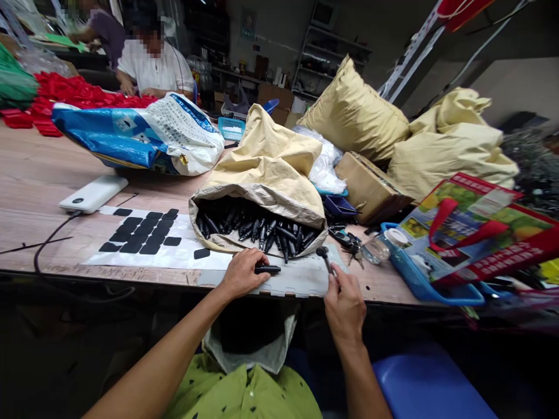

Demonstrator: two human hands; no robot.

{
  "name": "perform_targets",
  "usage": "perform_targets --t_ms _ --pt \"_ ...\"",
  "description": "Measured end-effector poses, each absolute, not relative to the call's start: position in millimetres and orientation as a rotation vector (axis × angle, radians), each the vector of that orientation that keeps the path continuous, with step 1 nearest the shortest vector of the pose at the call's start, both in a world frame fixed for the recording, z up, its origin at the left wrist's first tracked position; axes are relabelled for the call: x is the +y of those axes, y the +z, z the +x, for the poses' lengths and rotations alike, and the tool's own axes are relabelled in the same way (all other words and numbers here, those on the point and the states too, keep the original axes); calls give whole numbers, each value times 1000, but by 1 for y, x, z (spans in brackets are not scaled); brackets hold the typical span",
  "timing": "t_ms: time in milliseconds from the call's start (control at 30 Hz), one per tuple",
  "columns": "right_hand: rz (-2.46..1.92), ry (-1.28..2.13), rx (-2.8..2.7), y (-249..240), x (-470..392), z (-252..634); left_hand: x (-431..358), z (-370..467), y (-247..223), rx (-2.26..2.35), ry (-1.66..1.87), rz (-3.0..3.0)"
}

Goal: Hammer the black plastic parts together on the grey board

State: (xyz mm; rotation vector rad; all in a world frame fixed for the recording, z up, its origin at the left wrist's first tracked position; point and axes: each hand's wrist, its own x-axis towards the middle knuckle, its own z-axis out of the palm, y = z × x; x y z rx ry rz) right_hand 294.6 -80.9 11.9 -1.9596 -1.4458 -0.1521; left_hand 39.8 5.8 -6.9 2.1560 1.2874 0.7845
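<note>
My left hand (244, 272) is closed on a black pen-shaped piece (268, 269), held level just above a grey mat (305, 284) at the table's front edge. In my right hand (345, 299) is a small hammer-like tool (324, 256), its dark round head up and tilted left. Directly behind both hands, a cream cloth sack (266, 151) lies on its side with its mouth facing me. Several black pen-shaped pieces (262, 230) fill the mouth, and a few spill toward the mat. Below the table edge, another sack's open mouth (279, 343) shows at my lap.
On the left are a white sheet with black rounded squares (144, 233), a white power bank with cable (93, 194) and a blue-white bag (144, 134). To the right stand a blue basket (454, 294), a clear jar (375, 250) and keys (354, 247). Two people sit far left.
</note>
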Motion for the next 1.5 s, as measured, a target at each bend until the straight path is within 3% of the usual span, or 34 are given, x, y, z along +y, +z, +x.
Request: perform_targets --t_ms 133,300,967,1133,1200,1367,1500 --pt "-2333 -291 -1388 11 -58 328 6 38 -7 1268 777 2126" --pt "-2475 -341 -1361 0 -36 334 7 36 -4 1197 795 2023" --pt "-2455 -342 -1230 -14 0 342 6 29 -3 1156 823 1868" --pt "-2158 -458 -1240 -6 -9 335 5 29 -2 1149 838 1880" --pt "-1918 -338 -1311 0 -19 322 5 29 -2 1152 833 1902" --pt "-1418 461 -1763 8 -46 266 4 29 -3 1132 833 1989" --pt "-1379 445 -2012 7 -48 239 3 29 -4 1127 851 2018"
